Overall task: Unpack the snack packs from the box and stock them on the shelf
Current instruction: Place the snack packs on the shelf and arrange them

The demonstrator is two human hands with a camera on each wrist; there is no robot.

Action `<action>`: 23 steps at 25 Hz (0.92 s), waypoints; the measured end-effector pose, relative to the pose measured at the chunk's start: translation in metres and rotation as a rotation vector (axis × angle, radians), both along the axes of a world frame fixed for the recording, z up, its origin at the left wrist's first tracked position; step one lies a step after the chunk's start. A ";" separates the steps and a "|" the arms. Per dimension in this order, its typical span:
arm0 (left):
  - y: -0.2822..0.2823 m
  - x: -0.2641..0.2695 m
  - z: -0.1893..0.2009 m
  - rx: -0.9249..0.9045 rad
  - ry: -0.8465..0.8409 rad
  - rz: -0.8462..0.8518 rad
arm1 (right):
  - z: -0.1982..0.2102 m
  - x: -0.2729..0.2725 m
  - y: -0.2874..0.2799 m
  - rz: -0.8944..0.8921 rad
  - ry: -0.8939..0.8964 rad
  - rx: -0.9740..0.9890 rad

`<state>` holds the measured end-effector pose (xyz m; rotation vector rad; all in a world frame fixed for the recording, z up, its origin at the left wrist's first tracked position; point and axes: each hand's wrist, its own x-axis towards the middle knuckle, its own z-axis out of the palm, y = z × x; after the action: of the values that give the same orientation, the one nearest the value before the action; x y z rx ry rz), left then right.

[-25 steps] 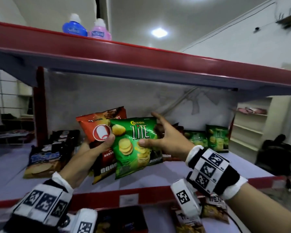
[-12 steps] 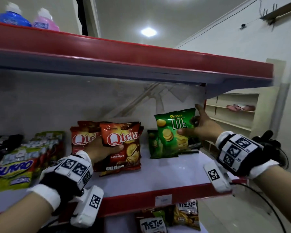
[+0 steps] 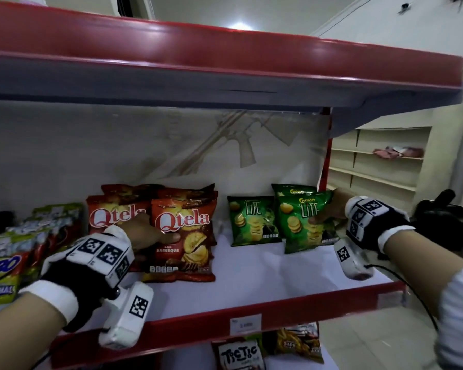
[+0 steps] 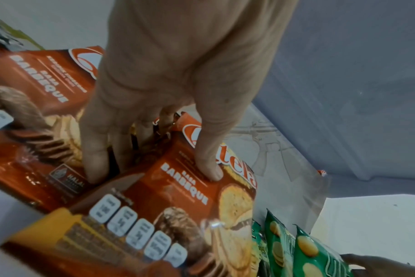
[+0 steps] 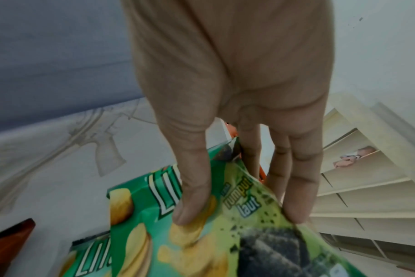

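Observation:
My left hand (image 3: 155, 235) (image 4: 154, 165) grips a red Qtela barbeque pack (image 3: 183, 236) (image 4: 168, 215), thumb on its front and fingers behind, standing it on the white shelf (image 3: 251, 287) before other Qtela packs (image 3: 112, 212). My right hand (image 3: 329, 212) (image 5: 237, 206) pinches a green Chitato Lite pack (image 3: 302, 222) (image 5: 201, 234) by its right edge, thumb on the front. That pack stands upright at the shelf's right end, ahead of another green pack (image 3: 292, 189) and beside a third (image 3: 251, 220). The box is not in view.
Mixed snack packs (image 3: 16, 249) crowd the shelf's left part. The red upper shelf (image 3: 225, 57) hangs overhead, and a red post (image 3: 325, 161) closes the right end. A lower shelf holds Tic Tac packs (image 3: 241, 356). Cream shelving (image 3: 380, 161) stands at the right.
Both packs went from mid-air in front of me to standing on the shelf, red one left and green one far right. My view swung rightward along the shelf.

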<state>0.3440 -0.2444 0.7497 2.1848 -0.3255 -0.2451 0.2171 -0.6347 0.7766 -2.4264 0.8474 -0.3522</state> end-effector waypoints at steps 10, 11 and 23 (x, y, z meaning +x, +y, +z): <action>-0.003 -0.007 -0.005 -0.096 0.096 0.082 | -0.038 0.040 -0.025 -0.093 -0.044 0.126; -0.003 -0.008 -0.005 -0.105 0.097 0.091 | -0.038 0.039 -0.022 -0.095 -0.068 0.121; -0.003 -0.014 -0.009 -0.107 0.005 0.169 | -0.006 0.002 0.015 -0.096 0.006 -0.040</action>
<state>0.3300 -0.2479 0.7411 2.0916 -0.1464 -0.1352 0.2192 -0.6196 0.7709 -2.4303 0.9709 -0.4014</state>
